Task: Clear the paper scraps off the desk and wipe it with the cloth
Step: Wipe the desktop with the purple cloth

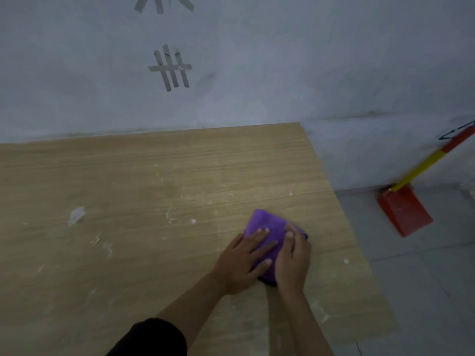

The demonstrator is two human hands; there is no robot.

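Both hands are flat on the purple cloth [266,228], which sits on the desk [154,170] near its right edge, towards the front. Left hand [244,263] lies w/ fingers spread open, palm down, pressing on the cloth's left side, not gripping. Right hand [293,258] covers the right side, fingers straight and together on top, also not clenched afaict. A bigger scrap [76,215] lies well to the left, w/ lots of tiny white bits scattered around the desk. Red dustpan [404,210] w/ a yellow handle stands on the floor by the wall, apart from the desk. Tape strips [171,67] are stuck on the wall.
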